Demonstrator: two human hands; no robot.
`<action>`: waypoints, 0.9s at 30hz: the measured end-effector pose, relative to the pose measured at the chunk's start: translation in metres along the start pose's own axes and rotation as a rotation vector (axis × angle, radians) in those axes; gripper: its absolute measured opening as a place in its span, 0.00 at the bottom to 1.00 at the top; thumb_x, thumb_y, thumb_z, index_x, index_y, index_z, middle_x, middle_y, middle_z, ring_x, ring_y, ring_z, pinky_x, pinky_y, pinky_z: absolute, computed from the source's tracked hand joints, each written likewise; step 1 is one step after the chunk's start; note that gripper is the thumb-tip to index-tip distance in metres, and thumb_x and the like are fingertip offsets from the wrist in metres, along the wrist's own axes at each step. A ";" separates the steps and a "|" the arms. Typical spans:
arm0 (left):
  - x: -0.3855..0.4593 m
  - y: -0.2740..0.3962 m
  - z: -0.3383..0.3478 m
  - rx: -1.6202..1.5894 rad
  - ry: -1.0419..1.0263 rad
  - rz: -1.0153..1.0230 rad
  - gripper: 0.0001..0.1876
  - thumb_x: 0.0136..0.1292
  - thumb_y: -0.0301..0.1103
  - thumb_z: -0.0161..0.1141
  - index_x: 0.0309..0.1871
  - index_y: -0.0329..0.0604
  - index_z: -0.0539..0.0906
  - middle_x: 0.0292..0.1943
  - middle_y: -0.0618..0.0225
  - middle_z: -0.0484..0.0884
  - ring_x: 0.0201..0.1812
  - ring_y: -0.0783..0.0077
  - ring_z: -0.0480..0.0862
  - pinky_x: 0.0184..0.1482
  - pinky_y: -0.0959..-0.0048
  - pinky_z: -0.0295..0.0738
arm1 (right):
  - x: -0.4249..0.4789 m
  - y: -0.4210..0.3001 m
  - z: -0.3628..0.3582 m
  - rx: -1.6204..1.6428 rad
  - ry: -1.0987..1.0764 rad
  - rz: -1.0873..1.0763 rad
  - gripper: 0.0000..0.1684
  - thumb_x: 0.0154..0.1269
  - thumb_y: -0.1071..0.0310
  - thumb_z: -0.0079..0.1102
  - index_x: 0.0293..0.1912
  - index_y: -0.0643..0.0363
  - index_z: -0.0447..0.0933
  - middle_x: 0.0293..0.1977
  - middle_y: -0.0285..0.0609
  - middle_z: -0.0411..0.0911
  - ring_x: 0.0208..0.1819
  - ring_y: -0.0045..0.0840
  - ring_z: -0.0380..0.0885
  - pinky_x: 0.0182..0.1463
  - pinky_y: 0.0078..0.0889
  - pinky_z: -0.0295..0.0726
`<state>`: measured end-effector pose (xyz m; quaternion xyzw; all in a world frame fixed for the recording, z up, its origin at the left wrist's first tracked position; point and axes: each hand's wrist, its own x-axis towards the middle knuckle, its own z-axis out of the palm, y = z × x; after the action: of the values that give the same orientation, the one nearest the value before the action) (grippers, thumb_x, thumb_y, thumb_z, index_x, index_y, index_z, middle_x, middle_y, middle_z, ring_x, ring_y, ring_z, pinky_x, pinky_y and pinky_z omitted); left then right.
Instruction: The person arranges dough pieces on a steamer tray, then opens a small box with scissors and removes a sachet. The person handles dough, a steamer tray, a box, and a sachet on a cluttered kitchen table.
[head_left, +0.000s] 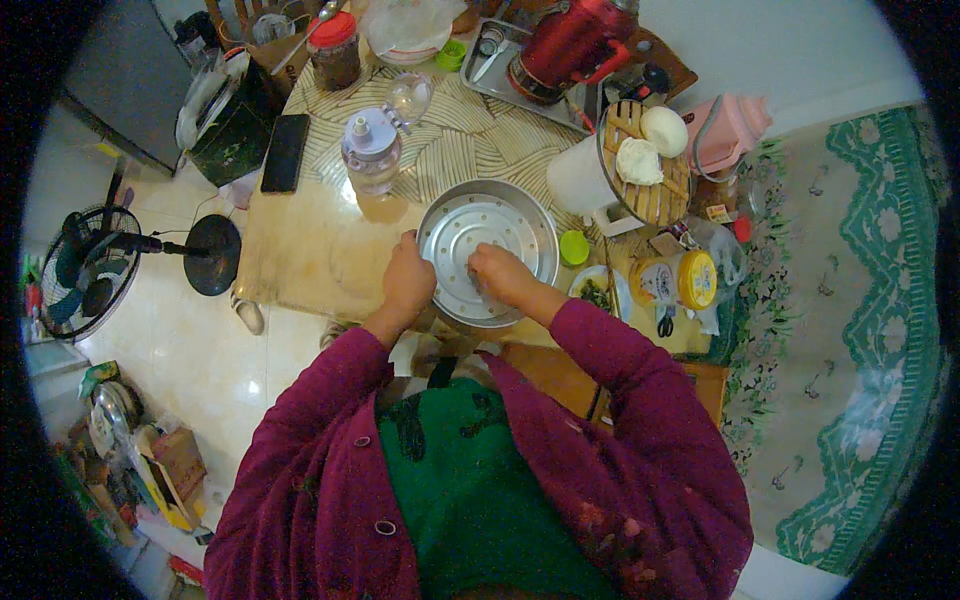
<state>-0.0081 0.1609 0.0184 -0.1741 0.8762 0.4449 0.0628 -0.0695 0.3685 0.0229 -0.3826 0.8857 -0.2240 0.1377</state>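
A round aluminium steamer tray with small holes in its base lies near the front edge of the table. My left hand grips its left rim, thumb up at the edge. Inside the tray, my right hand bends its fingers down against the perforated base. Something small and greyish may be under those fingertips, but the hand hides it. Right of the tray are a green lid and a plate with dark green food and chopsticks across it.
On the table stand an oil bottle, a phone, a red-lidded jar and a yellow-lidded tub. Two pale dough-like pieces rest on a slatted wooden rack at right. A red kettle stands behind; a fan is left.
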 end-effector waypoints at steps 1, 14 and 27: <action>-0.001 0.001 0.000 0.018 0.005 -0.006 0.25 0.62 0.27 0.51 0.64 0.41 0.68 0.51 0.41 0.78 0.49 0.37 0.81 0.51 0.47 0.76 | 0.005 0.000 -0.005 0.030 0.040 -0.004 0.04 0.59 0.71 0.58 0.34 0.60 0.79 0.34 0.53 0.75 0.40 0.51 0.77 0.45 0.51 0.77; -0.004 0.007 -0.004 0.063 -0.002 -0.042 0.26 0.63 0.29 0.51 0.66 0.43 0.66 0.53 0.42 0.78 0.50 0.38 0.81 0.51 0.47 0.77 | 0.037 0.033 0.009 0.052 0.106 0.134 0.06 0.58 0.72 0.56 0.33 0.63 0.79 0.37 0.57 0.78 0.43 0.54 0.78 0.48 0.50 0.78; -0.004 0.003 -0.003 0.061 0.009 -0.015 0.27 0.61 0.29 0.53 0.66 0.43 0.66 0.52 0.44 0.78 0.50 0.39 0.81 0.51 0.47 0.77 | 0.065 0.020 0.008 -0.116 0.110 0.137 0.08 0.58 0.71 0.57 0.37 0.63 0.81 0.38 0.58 0.78 0.43 0.53 0.78 0.47 0.51 0.78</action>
<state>-0.0055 0.1612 0.0237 -0.1805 0.8883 0.4169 0.0676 -0.1222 0.3299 0.0008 -0.3157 0.9274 -0.1832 0.0814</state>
